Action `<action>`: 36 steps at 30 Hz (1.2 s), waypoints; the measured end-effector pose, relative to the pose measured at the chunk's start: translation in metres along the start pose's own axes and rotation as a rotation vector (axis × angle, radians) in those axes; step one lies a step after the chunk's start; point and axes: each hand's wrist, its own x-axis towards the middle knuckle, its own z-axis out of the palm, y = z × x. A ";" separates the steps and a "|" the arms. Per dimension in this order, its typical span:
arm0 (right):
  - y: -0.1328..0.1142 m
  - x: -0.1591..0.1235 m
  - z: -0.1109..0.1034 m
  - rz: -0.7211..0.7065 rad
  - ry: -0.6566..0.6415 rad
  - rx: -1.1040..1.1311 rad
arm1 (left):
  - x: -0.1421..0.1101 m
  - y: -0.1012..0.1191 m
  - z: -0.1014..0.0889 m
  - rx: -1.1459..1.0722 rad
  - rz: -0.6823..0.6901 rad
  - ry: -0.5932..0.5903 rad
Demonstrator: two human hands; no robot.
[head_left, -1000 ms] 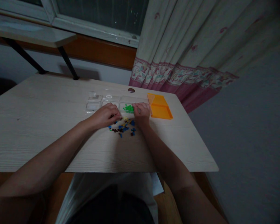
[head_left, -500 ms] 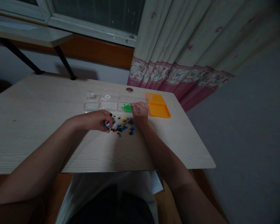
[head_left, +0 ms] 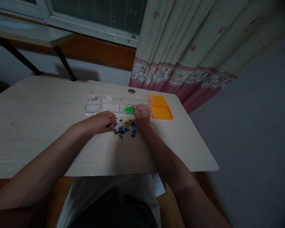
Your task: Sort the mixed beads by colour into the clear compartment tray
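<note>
Small blue, brown and yellow pieces (head_left: 124, 130), like tiny building bricks, lie loose on the table. My left hand (head_left: 102, 123) is at the left edge of this pile, its fingers curled down among the pieces; what they hold, if anything, is hidden. Beyond the pile, small green pieces (head_left: 129, 110) lie in a clear plastic container (head_left: 122, 111). My right hand (head_left: 142, 114) rests at the container's right side, thumb and fingers pinched together next to the green pieces. I cannot make out what is in the pinch.
More clear compartments (head_left: 109, 107) stretch leftward along the row. An open orange case (head_left: 161, 112) lies right of my right hand. A dark oval disc (head_left: 131, 91) is near the table's back edge. A raised shelf (head_left: 49, 39) stands at back left, and a curtain (head_left: 171, 72) hangs behind.
My left hand has closed its fingers and shifted slightly right over the pile's left edge, covering pieces there. My right hand stays at the container with the green pieces.
</note>
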 end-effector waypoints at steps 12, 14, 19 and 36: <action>0.000 0.000 0.000 -0.023 0.006 -0.026 | 0.013 -0.004 0.013 0.044 -0.115 0.272; -0.002 0.000 -0.001 -0.028 0.004 -0.033 | 0.017 -0.004 0.017 -0.026 -0.167 0.394; -0.020 -0.003 -0.008 -0.110 -0.087 -0.043 | 0.023 -0.006 0.025 -0.149 -0.281 0.609; -0.059 -0.015 -0.025 -0.281 -0.165 -0.105 | 0.029 0.015 0.033 -0.753 -0.441 0.651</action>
